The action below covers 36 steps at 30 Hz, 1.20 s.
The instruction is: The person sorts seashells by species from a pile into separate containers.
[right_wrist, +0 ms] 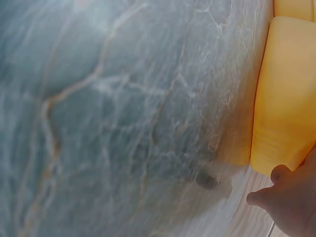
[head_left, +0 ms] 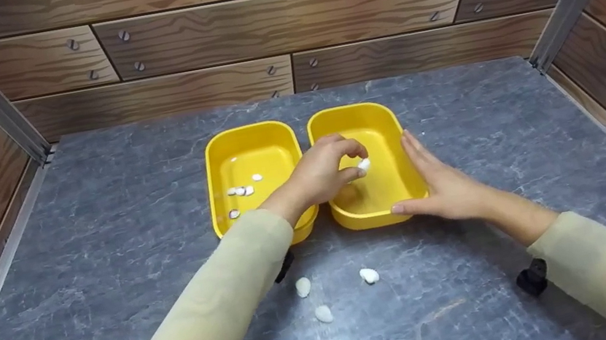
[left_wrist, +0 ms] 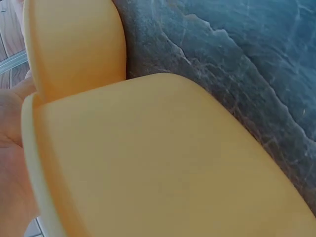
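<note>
My left hand (head_left: 323, 171) reaches across into the right yellow container (head_left: 371, 221). Between its thumb and fingertips it pinches a small white shell (head_left: 364, 165), held above the container's floor. The right hand (head_left: 444, 185) lies against the same container's front right corner, its fingers straight along the right wall and the thumb on the front rim. Under the left forearm, the left yellow container (head_left: 209, 180) holds several small white shells (head_left: 241, 191), partly hidden by the hand and sleeve. The right wrist view catches part of the right hand (right_wrist: 289, 197) beside a yellow wall.
Three white shells lie loose on the grey marbled tabletop (head_left: 125, 257) in front of the containers: one at the left (head_left: 303, 287), one at the right (head_left: 369, 275), one nearer (head_left: 323, 314). Wood-patterned panels (head_left: 277, 25) enclose the back and sides.
</note>
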{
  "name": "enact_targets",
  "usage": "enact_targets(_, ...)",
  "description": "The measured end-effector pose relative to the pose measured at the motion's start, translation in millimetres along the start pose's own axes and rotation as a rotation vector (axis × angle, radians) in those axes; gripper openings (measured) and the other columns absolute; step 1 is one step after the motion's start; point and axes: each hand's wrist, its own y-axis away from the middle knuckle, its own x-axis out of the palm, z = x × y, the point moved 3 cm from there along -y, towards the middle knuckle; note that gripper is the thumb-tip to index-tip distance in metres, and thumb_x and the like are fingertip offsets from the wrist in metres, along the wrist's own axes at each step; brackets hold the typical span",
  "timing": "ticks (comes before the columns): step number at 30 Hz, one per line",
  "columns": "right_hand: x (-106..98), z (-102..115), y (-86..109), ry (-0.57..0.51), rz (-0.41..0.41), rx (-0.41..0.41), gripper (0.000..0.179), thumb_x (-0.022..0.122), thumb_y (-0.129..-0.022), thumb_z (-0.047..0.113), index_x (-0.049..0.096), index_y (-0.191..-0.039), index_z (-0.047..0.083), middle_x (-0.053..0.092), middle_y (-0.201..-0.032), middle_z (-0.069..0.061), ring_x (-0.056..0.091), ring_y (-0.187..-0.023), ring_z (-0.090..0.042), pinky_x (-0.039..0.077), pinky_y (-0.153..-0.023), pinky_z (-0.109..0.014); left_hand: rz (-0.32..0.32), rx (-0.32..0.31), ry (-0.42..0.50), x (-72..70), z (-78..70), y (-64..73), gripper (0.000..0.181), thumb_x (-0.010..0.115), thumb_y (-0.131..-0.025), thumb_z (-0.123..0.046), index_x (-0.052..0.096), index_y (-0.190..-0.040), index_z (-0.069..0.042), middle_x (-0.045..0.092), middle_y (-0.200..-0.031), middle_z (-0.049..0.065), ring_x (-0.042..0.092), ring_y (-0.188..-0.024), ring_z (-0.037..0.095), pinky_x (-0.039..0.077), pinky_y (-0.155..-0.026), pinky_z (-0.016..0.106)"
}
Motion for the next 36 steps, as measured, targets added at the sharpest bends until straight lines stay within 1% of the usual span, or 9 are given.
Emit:
enact_targets(4,1,0,-0.3,0.006,0.000,-0.001,0.126,0.077,-0.091,0.060,-0.007,-0.170,0.009,-0.014,-0.176,-0.009,0.008,-0.159,-0.048,0.015,-0.124,-0.069,0.004,0.001,-0.038,1.6,-0.5,0.2,0.032,0.073,-0.103,-0.024,0.071,-0.134,-0.013,0.065,-0.132,0.009,0.057,-0.125,0.025,0.044,-0.113,0.037)
enact_targets(8,1,1,0.0,0.007,0.001,-0.002,0.126,0.078,-0.091,0.060,-0.007,-0.170,0.009,-0.014,-0.176,-0.010,0.007,-0.159,-0.048,0.014,-0.124,-0.069,-0.015,0.008,-0.038,-0.9,-0.7,2.2,0.035,0.073,-0.103,-0.022,0.070,-0.136,-0.010,0.067,-0.131,0.009,0.058,-0.124,0.026,0.045,-0.112,0.037)
enact_targets(13,1,2,0.4,0.002,0.003,-0.002,0.127,0.078,-0.091,0.060,-0.007,-0.170,0.008,-0.013,-0.177,-0.011,0.007,-0.160,-0.047,0.015,-0.124,-0.068,-0.065,0.016,-0.020,-11.9,-4.3,11.6,0.034,0.072,-0.104,-0.023,0.070,-0.136,-0.011,0.068,-0.130,0.006,0.061,-0.121,0.022,0.046,-0.110,0.033)
enact_targets(16,0,1,0.8,0.004,0.004,0.007,0.127,0.078,-0.091,0.060,-0.007,-0.170,0.008,-0.013,-0.177,-0.011,0.007,-0.160,-0.046,0.015,-0.124,-0.068,-0.085,0.047,-0.001,-21.1,-11.3,22.1,0.034,0.072,-0.104,-0.023,0.070,-0.135,-0.012,0.068,-0.130,0.005,0.061,-0.120,0.018,0.047,-0.110,0.032)
enact_targets(24,-1,0,0.9,-0.010,0.006,0.011,0.126,0.078,-0.091,0.060,-0.008,-0.170,0.010,-0.015,-0.176,-0.008,0.007,-0.160,-0.048,0.015,-0.124,-0.069,-0.128,0.206,0.024,-44.8,-35.5,64.7,0.031,0.074,-0.102,-0.023,0.071,-0.131,-0.012,0.071,-0.126,0.001,0.063,-0.118,0.015,0.048,-0.107,0.027)
enact_targets(27,-2,1,0.6,-0.009,0.005,0.007,0.127,0.078,-0.091,0.060,-0.008,-0.170,0.010,-0.016,-0.176,-0.008,0.007,-0.159,-0.048,0.014,-0.124,-0.069,-0.141,0.272,0.058,-48.2,-40.5,83.7,0.027,0.074,-0.102,-0.020,0.072,-0.128,-0.010,0.072,-0.122,0.001,0.064,-0.113,0.016,0.051,-0.101,0.026)
enact_targets(30,-2,0,0.3,-0.003,0.005,0.008,0.127,0.079,-0.090,0.060,-0.008,-0.170,0.010,-0.016,-0.176,-0.008,0.007,-0.159,-0.048,0.014,-0.124,-0.069,-0.146,0.317,0.107,-47.8,-40.9,104.0,0.024,0.074,-0.102,-0.015,0.073,-0.124,-0.008,0.073,-0.117,0.002,0.065,-0.106,0.017,0.055,-0.094,0.029)
enact_targets(33,-1,0,0.0,0.002,0.007,0.009,0.128,0.079,-0.090,0.060,-0.008,-0.170,0.009,-0.016,-0.176,-0.008,0.006,-0.159,-0.048,0.013,-0.123,-0.069,-0.127,0.327,0.154,-43.0,-37.3,125.0,0.022,0.075,-0.101,-0.013,0.074,-0.121,-0.007,0.074,-0.111,0.002,0.066,-0.099,0.016,0.058,-0.089,0.030)
enact_targets(36,-1,0,0.1,0.004,0.010,0.012,0.128,0.079,-0.090,0.060,-0.008,-0.170,0.009,-0.016,-0.176,-0.008,0.006,-0.159,-0.048,0.013,-0.123,-0.069,-0.084,0.297,0.198,-34.5,-29.4,145.9,0.023,0.076,-0.100,-0.012,0.074,-0.121,-0.006,0.074,-0.108,0.001,0.067,-0.096,0.014,0.059,-0.086,0.029)
